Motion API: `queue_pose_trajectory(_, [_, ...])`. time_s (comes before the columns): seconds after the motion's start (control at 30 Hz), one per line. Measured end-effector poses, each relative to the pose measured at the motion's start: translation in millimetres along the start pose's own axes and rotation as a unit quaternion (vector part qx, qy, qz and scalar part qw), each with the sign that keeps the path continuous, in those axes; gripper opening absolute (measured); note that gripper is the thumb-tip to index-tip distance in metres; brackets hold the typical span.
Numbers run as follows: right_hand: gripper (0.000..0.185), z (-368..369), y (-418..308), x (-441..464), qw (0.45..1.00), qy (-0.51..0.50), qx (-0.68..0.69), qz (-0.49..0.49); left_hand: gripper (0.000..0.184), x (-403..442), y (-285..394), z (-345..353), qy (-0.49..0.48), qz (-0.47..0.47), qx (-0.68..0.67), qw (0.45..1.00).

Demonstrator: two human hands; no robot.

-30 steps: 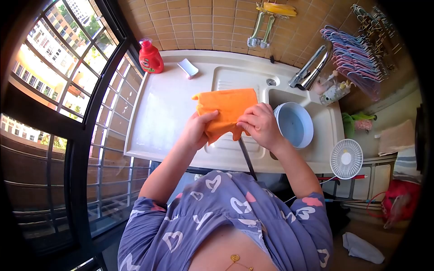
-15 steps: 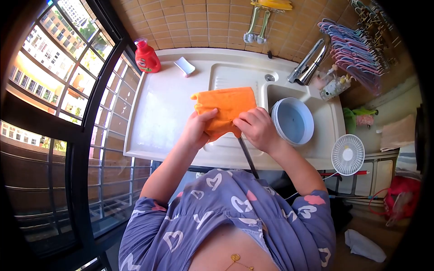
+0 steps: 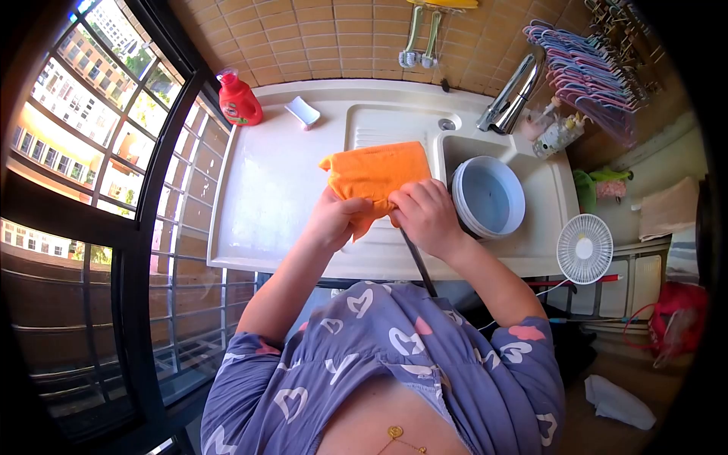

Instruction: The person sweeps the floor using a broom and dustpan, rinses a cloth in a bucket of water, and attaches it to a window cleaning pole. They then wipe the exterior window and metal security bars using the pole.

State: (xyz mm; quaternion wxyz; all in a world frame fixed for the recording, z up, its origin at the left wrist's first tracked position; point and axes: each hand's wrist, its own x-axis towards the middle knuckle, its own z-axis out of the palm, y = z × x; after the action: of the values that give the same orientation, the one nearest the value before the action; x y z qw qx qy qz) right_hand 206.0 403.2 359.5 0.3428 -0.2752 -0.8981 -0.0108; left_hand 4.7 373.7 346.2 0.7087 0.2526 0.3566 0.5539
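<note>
An orange cloth [image 3: 383, 168] is spread over something flat and stiff-edged, held above the sink counter. From beneath it a dark pole [image 3: 417, 262] slants down toward my body; the part under the cloth is hidden. My left hand [image 3: 334, 216] is closed on the cloth's lower left side, thumb on top. At the lower right edge, my right hand [image 3: 423, 212] pinches the gathered fabric between thumb and fingers. A loose corner of the cloth hangs down between both hands.
White stacked buckets [image 3: 491, 197] with water stand in the sink basin, under a chrome faucet [image 3: 516, 91]. On the counter [image 3: 258, 197] are a red detergent bottle [image 3: 240, 100] and a white soap dish [image 3: 302, 112]. A small white fan [image 3: 585, 249] is at the right.
My left thumb has slid right and down along the cloth's lower edge, toward my right hand. The fabric there is more bunched. The view has shifted slightly.
</note>
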Motion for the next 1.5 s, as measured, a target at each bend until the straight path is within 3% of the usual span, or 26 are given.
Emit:
queue_pose_trajectory(0.23, [0.028, 6, 3, -5, 1.0, 0.012, -0.019, -0.012, 0.05, -1, 0, 1, -0.017, 0.0, 0.015, 1.0])
queue_pose_trajectory(0.3, [0.031, 7, 3, -6, 0.999, 0.023, -0.02, -0.021, 0.052, -5, 5, 6, 0.008, -0.023, -0.045, 0.999])
queue_pose_trajectory(0.63, [0.024, 4, 10, -18, 0.995, 0.075, -0.024, -0.056, 0.059, -15, 8, 5, 0.007, -0.037, -0.017, 0.999])
queue_pose_trajectory(0.93, [0.034, -2, 23, -34, 0.996, 0.083, -0.002, -0.043, 0.058, -15, -3, -5, 0.043, -0.036, -0.024, 0.998])
queue_pose_trajectory(1.0, [0.036, -3, 22, -37, 0.996, 0.087, 0.0, -0.029, 0.056, -15, -4, -6, 0.089, -0.06, -0.026, 0.994])
queue_pose_trajectory(1.23, [0.051, -24, 18, -8, 0.999, 0.032, 0.021, 0.0, 0.056, -21, -10, 2, 0.037, -0.064, -0.07, 0.995])
queue_pose_trajectory(1.27, [0.052, -23, 17, 4, 0.999, 0.043, 0.024, -0.006, 0.056, -18, -12, -4, 0.018, -0.094, -0.014, 0.995])
queue_pose_trajectory(1.33, [0.052, -22, 18, 20, 0.999, 0.002, 0.035, -0.014, 0.056, -16, -17, -4, -0.005, -0.123, 0.043, 0.992])
queue_pose_trajectory(1.4, [0.046, -17, 12, 28, 0.997, -0.048, 0.057, -0.023, 0.056, -19, -25, 7, -0.006, -0.07, -0.03, 0.997])
queue_pose_trajectory(1.5, [0.036, -6, 9, 28, 0.998, -0.054, 0.025, 0.004, 0.053, -20, -26, 8, 0.002, -0.088, -0.043, 0.995])
